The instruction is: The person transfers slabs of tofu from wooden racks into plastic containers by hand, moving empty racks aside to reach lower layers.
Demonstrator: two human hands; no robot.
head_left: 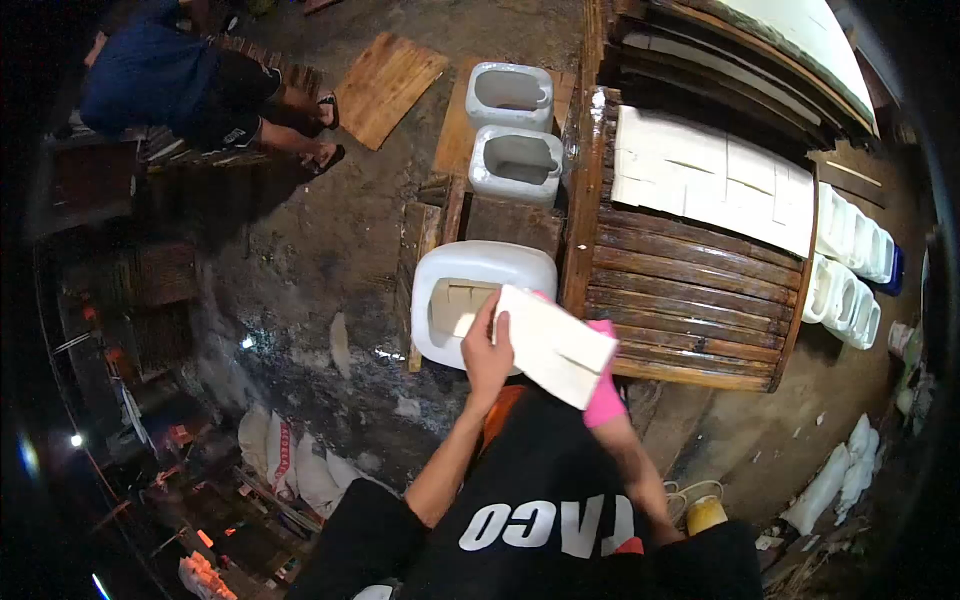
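A pale cream slab that looks like tofu is held tilted in front of my chest, with a cut or notch near its right end. My left hand grips its left edge, fingers curled against it. My right hand, in a pink glove, supports the slab from beneath and at its right end; most of those fingers are hidden behind it. Just beyond the slab stands a white plastic tub with a cut-out top, and more cream pieces show inside it.
A slatted wooden table on the right bears several cream slabs. Two white cut-open jugs stand behind the tub. More white containers line the far right. Another person bends at upper left, near a wooden board.
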